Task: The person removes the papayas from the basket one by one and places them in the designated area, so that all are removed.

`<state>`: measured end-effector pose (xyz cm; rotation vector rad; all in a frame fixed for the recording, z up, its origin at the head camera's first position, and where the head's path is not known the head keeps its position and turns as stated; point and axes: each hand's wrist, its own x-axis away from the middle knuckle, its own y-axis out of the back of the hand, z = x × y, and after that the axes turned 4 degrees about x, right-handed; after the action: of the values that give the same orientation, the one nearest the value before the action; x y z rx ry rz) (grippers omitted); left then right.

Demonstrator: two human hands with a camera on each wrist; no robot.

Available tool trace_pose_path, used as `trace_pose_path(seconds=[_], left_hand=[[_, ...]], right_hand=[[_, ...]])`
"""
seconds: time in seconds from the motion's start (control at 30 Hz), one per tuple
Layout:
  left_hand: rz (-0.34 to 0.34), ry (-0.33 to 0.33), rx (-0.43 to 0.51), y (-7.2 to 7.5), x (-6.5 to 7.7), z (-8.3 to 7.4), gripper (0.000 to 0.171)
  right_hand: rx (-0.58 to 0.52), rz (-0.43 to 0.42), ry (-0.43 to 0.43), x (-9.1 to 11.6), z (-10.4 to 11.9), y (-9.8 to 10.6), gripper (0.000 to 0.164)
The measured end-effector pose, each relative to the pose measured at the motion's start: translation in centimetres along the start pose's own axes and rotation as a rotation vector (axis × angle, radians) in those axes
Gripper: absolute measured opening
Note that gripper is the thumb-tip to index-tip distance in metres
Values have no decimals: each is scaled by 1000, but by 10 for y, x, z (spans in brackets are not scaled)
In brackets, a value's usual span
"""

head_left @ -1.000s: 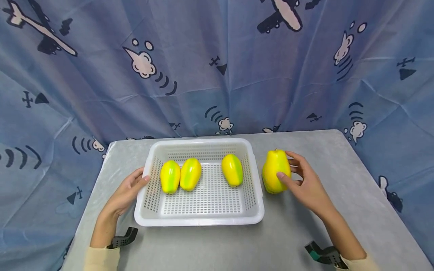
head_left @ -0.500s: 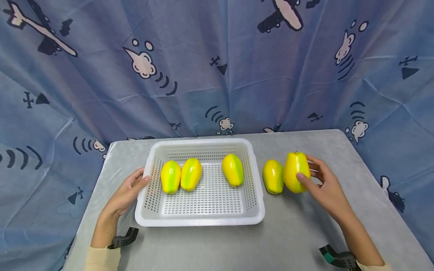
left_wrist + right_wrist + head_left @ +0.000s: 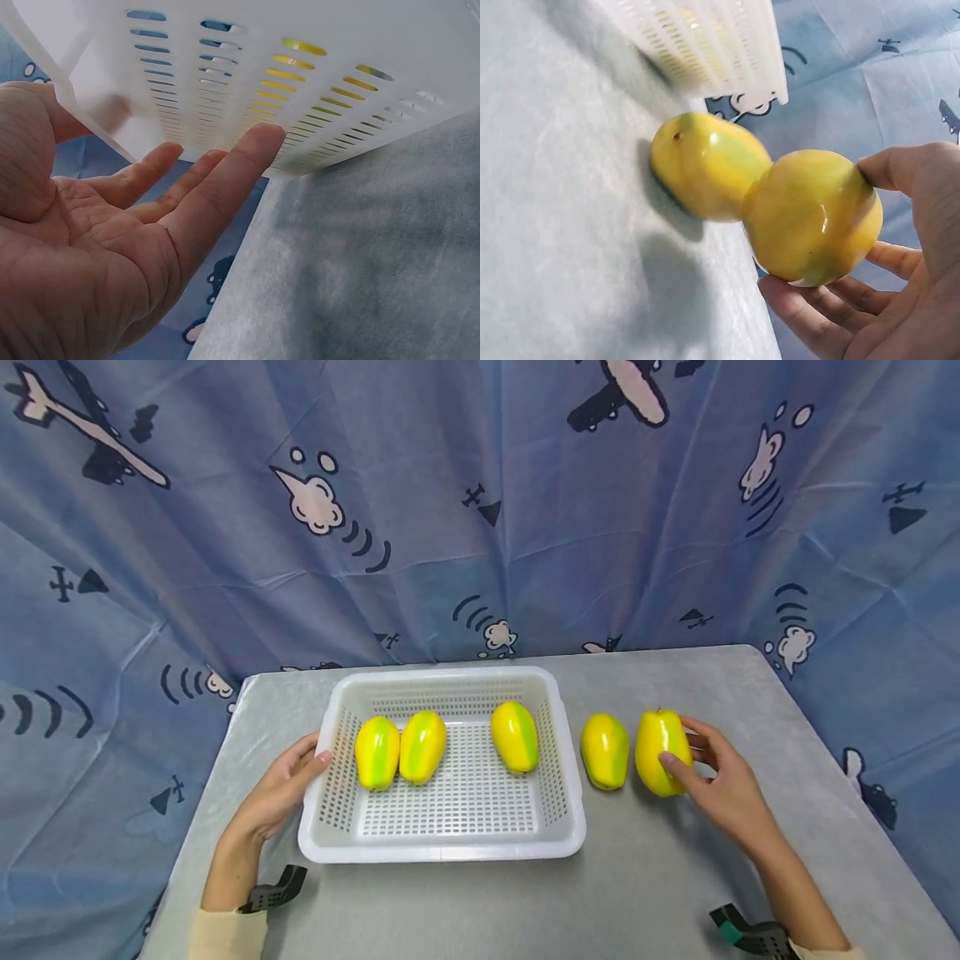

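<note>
Two hands: both are laid low over the grey table [image 3: 480,910], forearms stretched forward.
Basket [image 3: 442,852]: white; three yellow-green fruits [image 3: 422,745] are held inside.
Left hand [image 3: 281,785]: fingers are kept straight and loosely spread, the thumb touching the basket's left rim.
Right hand [image 3: 723,789]: thumb and curled fingers are wrapped round a yellow fruit [image 3: 662,752].
Held fruit: set just right of the basket, close beside a second fruit [image 3: 604,751] lying on the table; contact between them cannot be told.

Backdrop: blue cloth curtain [image 3: 480,510] printed with aeroplanes and clouds
Surface: grey felt-covered table [image 3: 525,902]
Basket contents: 3 yellow-green plastic mangoes [image 3: 514,737]
</note>
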<state>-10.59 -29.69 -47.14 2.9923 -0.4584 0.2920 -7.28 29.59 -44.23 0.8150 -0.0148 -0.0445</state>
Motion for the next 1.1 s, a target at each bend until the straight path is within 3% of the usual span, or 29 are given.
trace_pose_path(seconds=[0.5,1.1], left_hand=[[9,-11,8,1,-2,-1,63],[-5,9,8,-1,0,1,64]], right_hand=[[59,0,-42,-12,-22,-17,72],[131,90,-103,-19,-26,-24,81]])
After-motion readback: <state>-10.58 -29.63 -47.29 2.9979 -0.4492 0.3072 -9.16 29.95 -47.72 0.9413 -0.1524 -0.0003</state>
